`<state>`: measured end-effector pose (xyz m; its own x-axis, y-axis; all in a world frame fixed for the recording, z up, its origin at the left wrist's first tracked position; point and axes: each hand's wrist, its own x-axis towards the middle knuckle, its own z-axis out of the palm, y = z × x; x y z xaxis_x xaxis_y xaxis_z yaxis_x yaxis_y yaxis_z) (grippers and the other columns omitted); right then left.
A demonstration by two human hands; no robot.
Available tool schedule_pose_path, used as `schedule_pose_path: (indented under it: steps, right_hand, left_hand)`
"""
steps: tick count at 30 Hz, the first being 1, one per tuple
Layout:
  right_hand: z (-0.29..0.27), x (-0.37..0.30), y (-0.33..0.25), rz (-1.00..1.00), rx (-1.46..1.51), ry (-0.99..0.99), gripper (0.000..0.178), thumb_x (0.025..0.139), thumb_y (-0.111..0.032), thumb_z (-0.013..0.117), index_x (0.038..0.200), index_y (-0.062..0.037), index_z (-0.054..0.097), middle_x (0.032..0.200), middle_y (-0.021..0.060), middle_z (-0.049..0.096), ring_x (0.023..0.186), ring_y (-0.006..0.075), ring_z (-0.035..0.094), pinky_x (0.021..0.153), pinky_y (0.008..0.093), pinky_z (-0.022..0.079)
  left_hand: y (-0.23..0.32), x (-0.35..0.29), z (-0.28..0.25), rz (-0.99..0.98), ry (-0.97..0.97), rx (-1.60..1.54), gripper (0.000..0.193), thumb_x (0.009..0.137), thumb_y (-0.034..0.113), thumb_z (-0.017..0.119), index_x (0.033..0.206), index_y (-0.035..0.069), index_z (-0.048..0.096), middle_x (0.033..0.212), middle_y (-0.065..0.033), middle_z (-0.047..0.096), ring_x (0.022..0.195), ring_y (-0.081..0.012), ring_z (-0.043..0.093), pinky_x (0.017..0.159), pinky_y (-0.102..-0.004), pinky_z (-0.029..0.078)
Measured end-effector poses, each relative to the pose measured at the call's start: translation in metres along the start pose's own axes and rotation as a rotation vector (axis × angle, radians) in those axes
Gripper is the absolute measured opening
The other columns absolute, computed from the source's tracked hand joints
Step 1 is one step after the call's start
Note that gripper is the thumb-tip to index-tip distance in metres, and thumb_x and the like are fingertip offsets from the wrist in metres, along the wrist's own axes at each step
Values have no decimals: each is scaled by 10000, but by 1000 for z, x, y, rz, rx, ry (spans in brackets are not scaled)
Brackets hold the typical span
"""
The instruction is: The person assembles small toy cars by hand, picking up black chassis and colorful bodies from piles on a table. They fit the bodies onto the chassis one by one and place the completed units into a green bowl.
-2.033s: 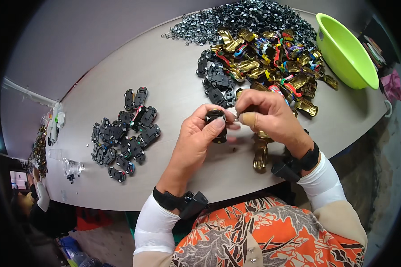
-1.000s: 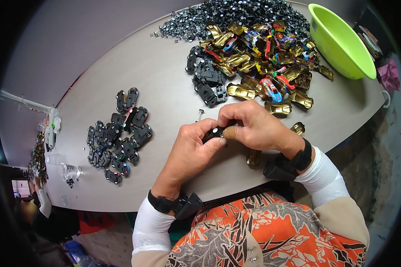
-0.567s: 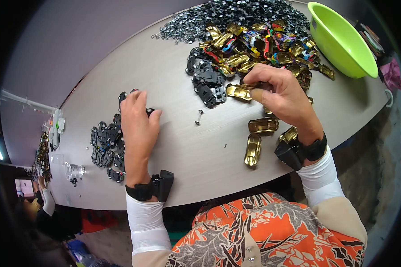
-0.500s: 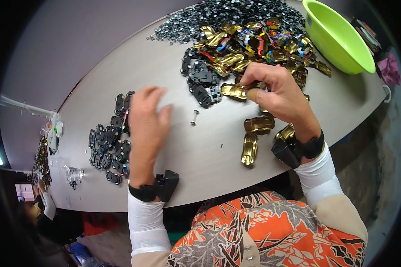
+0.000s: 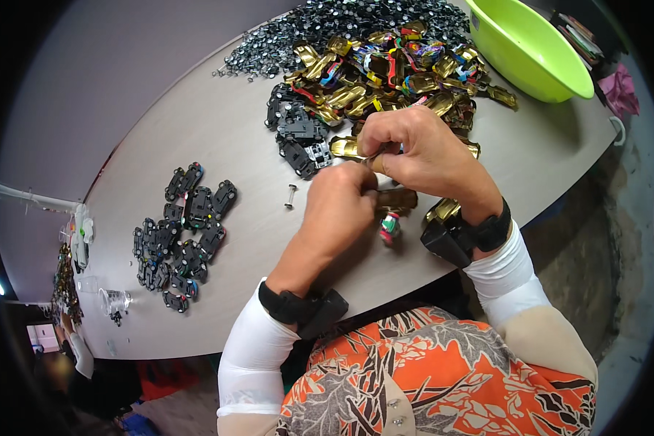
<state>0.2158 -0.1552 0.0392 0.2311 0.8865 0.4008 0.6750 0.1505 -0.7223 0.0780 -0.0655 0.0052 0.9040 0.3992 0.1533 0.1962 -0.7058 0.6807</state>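
Note:
My left hand (image 5: 341, 203) is closed, its fingers bent and meeting those of my right hand. What it holds is hidden behind its knuckles. My right hand (image 5: 421, 149) pinches a small dark piece, too covered to name. Under my left fingertips shows a small red, green and white piece (image 5: 389, 229); I cannot tell whether it is held or lying down. Beside my hands lie a gold toy car body (image 5: 346, 147), a brownish-gold one (image 5: 398, 198) and another gold one (image 5: 443, 211) near my right wrist. A loose wheel axle (image 5: 291, 196) rests left of my left hand.
Several black toy car bases (image 5: 298, 131) sit beyond my hands, before heaped gold and coloured bodies (image 5: 370, 80) and heaped wheel axles (image 5: 327, 33). Black-bottomed toy cars (image 5: 174, 247) lie at left, near a clear cup (image 5: 114, 299). A green basin (image 5: 534, 54) stands far right.
My left hand has moved right, from beside the black-bottomed cars to my right hand, and closed. The right hand still pinches. One more toy car lies at the left group; the view has shifted slightly.

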Motion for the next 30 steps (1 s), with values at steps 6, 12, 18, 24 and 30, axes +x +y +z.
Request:
schedule_pose_path:
  steps: [6,12,18,24,30]
  right_hand:
    - [0,1,-7,129,68,70,92,666,-15,571,747,11,605,610,117,581,528,188,542,514,313,417]
    - [0,6,-12,324,519,-189,118,700,-83,674,779,-21,611,688,2,604,580,61,505,499,217,400]
    - [23,5,-14,324,710,-275,157,674,-70,701,790,-38,601,699,-13,577,638,54,504,555,215,412]
    - [29,0,-10,268,444,-165,174,641,-73,655,776,5,577,673,37,565,634,105,515,577,261,428]
    - [4,8,-9,299,211,151,173,652,-66,620,795,23,577,670,87,588,601,144,543,577,288,451]
  left_hand:
    - [-18,-2,-31,116,328,-54,80,727,-54,610,802,-26,601,736,-77,597,605,-118,580,553,-235,461]
    - [-10,-13,-45,337,474,-45,180,723,-131,615,839,6,603,816,-83,595,671,-127,594,558,-225,491]
    - [-10,-17,-51,448,507,-16,237,695,-169,577,845,12,603,836,-95,589,694,-142,590,572,-236,495]
    - [-10,-13,-46,378,441,-24,303,678,-182,554,905,10,615,902,-100,592,719,-149,604,575,-248,501]
    - [-37,27,-69,285,345,455,337,648,-74,613,957,55,647,1002,-83,622,848,-250,592,728,-311,501]
